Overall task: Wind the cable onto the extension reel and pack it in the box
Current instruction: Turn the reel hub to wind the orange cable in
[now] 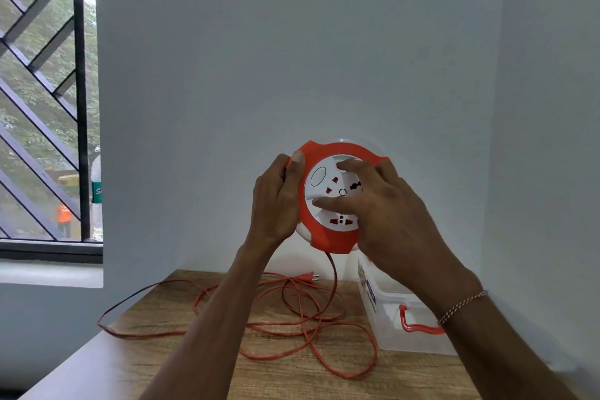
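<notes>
I hold a round orange-and-white extension reel (328,230) up in the air above the table, its socket face toward me. My left hand (276,201) grips the reel's orange left rim, thumb on the front. My right hand (380,208) lies over the white socket disc, its fingers spread across the face. An orange cable (308,328) hangs from the reel's bottom and lies in loose loops on the wooden table (207,380). Its plug (306,277) rests near the wall. A clear plastic box (394,331) with an orange latch stands at the right, partly hidden by my right forearm.
The table stands in a corner between white walls. One cable loop hangs over the table's left edge. A window with a black diagonal grille (42,107) is at the left, a plastic bottle (96,191) on its sill.
</notes>
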### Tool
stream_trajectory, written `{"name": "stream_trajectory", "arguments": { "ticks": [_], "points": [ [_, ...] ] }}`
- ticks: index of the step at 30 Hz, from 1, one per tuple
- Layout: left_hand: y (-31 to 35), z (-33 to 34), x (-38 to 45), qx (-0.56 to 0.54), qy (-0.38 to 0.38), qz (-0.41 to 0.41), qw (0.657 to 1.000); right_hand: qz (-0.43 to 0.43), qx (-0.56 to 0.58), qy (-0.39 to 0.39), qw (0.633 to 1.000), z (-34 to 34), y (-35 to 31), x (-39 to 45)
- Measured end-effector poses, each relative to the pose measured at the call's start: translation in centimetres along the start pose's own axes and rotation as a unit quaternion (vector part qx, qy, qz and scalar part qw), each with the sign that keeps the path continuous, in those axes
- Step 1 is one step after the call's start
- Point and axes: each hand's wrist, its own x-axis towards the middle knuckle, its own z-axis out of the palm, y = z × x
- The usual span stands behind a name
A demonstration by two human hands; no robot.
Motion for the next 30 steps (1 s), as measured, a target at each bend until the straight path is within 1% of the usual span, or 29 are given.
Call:
{"name": "stream_trajectory", "arguments": {
  "ticks": [4,11,16,20,22,27,28,30],
  "points": [
    [0.2,0.2,-0.1,-0.011,-0.001,-0.003,1.000,0.026,0.000,0.025,0.999,0.3,0.0,0.0],
    [0.6,0.4,-0.3,-0.007,-0.002,-0.018,1.000,0.060,0.056,0.090,0.993,0.3,-0.2,-0.5],
    [0.8,0.3,-0.3,-0.016,0.007,-0.009,1.000,0.117,0.027,0.128,0.985,0.6,-0.5,-0.7],
    [0.7,0.2,-0.2,-0.024,0.008,-0.006,1.000,0.158,0.057,0.150,0.974,0.3,-0.6,-0.3],
    [0.8,0.3,-0.2,-0.024,0.006,-0.005,1.000,0.149,0.067,0.152,0.975,0.1,-0.5,-0.1],
    [0.9,0.3,-0.3,-0.030,0.006,-0.005,1.000,0.074,0.080,0.163,0.980,-0.3,0.3,-0.1],
    [0.9,0.2,-0.2,-0.029,0.007,-0.002,1.000,0.059,0.080,0.159,0.982,-0.4,0.5,0.0],
    [1.0,0.1,-0.1,-0.027,0.010,0.002,1.000,0.037,0.093,0.119,0.988,-0.6,0.6,0.2]
  ]
}}
